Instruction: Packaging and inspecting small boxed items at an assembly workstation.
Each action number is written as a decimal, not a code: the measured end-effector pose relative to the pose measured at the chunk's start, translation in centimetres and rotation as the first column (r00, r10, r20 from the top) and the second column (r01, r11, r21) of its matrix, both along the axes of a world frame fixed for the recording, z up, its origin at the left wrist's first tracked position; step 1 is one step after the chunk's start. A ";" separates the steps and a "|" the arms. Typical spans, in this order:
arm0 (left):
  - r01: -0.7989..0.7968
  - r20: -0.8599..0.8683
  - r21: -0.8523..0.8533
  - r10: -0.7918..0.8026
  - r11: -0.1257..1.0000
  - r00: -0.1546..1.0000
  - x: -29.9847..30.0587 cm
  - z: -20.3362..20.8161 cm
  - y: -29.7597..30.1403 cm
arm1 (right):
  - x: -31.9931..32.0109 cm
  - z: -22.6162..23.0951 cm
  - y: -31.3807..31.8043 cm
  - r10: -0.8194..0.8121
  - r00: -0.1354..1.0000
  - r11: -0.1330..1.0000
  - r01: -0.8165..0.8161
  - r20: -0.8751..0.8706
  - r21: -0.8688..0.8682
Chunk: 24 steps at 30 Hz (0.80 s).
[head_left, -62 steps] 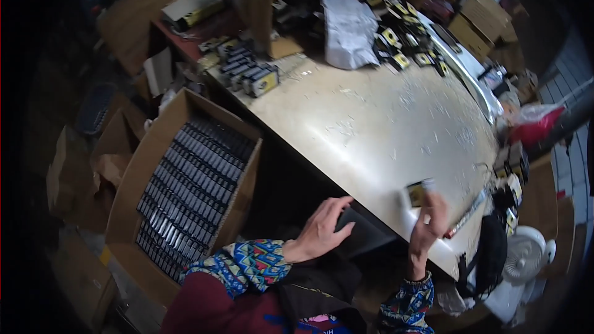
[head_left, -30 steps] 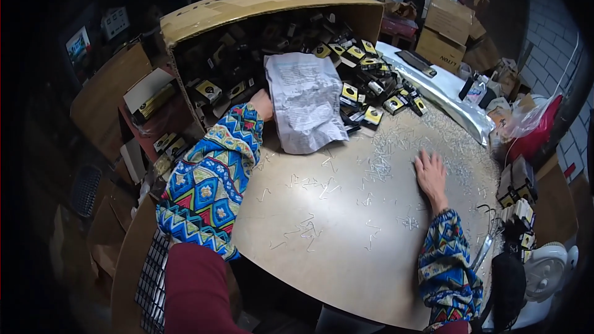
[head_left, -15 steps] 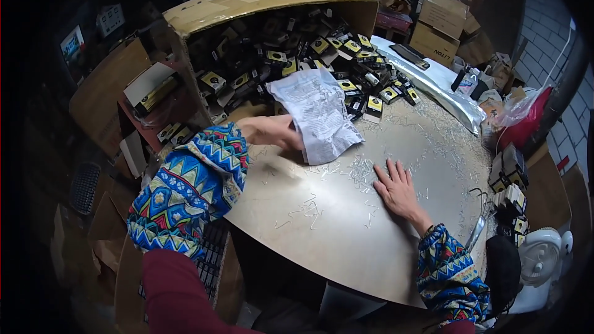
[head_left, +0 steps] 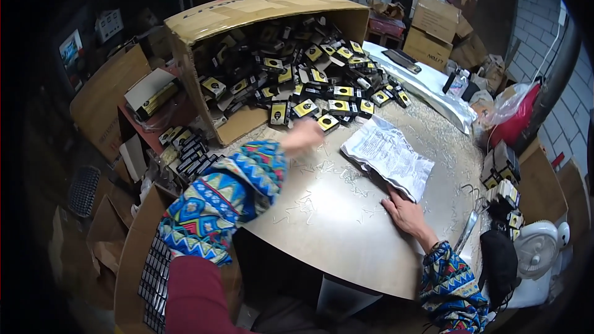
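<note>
A crumpled stack of printed white paper sheets (head_left: 393, 154) lies on the right half of the wooden table, its near corner over the fingertips of my right hand (head_left: 405, 215). That hand rests on the tabletop, thumb apart and fingers stretched out under the paper's edge. Nearer the heap of small black-and-yellow boxes (head_left: 306, 109) is my left hand (head_left: 303, 138), smeared by motion; its fingers cannot be made out. Thin bent metal wire pieces (head_left: 303, 207) lie scattered over the tabletop (head_left: 334, 241).
A big cardboard carton (head_left: 266, 9) on its side spills the boxes onto the table. More small boxes (head_left: 189, 154) sit at the left. At the right are a silvery sheet (head_left: 427, 96), a plastic bottle (head_left: 460, 83), pliers-like handles (head_left: 467, 229) and a white fan (head_left: 537, 253).
The paper has moved from beside the boxes rightward and nearer, onto my right fingertips. My left hand has come away from it and shifted slightly right. Boxes behind the paper are uncovered.
</note>
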<state>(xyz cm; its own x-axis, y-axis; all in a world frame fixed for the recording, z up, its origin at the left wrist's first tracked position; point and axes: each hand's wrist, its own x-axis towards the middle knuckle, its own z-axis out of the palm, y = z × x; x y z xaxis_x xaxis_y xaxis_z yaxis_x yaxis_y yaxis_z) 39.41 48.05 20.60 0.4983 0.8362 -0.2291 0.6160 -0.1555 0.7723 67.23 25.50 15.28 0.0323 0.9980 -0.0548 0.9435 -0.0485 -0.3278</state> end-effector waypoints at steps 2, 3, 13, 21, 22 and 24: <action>-0.550 0.201 0.585 0.550 0.596 0.810 -3.2 -4.1 5.2 | -0.3 -0.3 1.1 0.005 1.000 1.000 -0.005 -0.009 -0.006; -0.598 0.197 0.594 0.625 0.537 0.756 -4.0 -4.7 7.0 | -0.4 -0.1 2.0 -0.032 0.998 0.995 0.026 -0.061 -0.098; -0.460 0.090 0.187 0.451 0.868 0.888 -6.0 0.6 2.4 | -3.3 1.2 1.1 0.195 0.953 0.935 -0.252 -0.230 -0.249; -0.102 0.521 -0.600 0.484 0.794 0.703 -8.8 0.9 -19.6 | -1.2 -1.1 -4.2 0.265 0.913 0.963 -0.235 -0.311 0.129; -0.031 0.551 -0.717 0.594 0.696 0.586 -10.0 -0.4 -22.5 | -1.3 -1.4 -4.8 0.364 0.921 0.925 -0.340 -0.140 0.171; 0.059 0.516 -0.820 0.691 0.569 0.507 -12.1 -4.0 -27.8 | -2.2 -0.2 -5.7 0.161 0.756 0.987 -0.117 -0.634 0.111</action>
<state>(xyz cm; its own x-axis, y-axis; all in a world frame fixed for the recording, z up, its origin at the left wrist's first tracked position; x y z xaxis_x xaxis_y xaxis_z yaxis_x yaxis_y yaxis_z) 27.31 20.25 16.58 0.4989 0.7178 -0.4856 -0.3614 0.6816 0.6363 65.02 19.78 15.06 -0.1274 0.9907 0.0481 0.5085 0.1068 -0.8544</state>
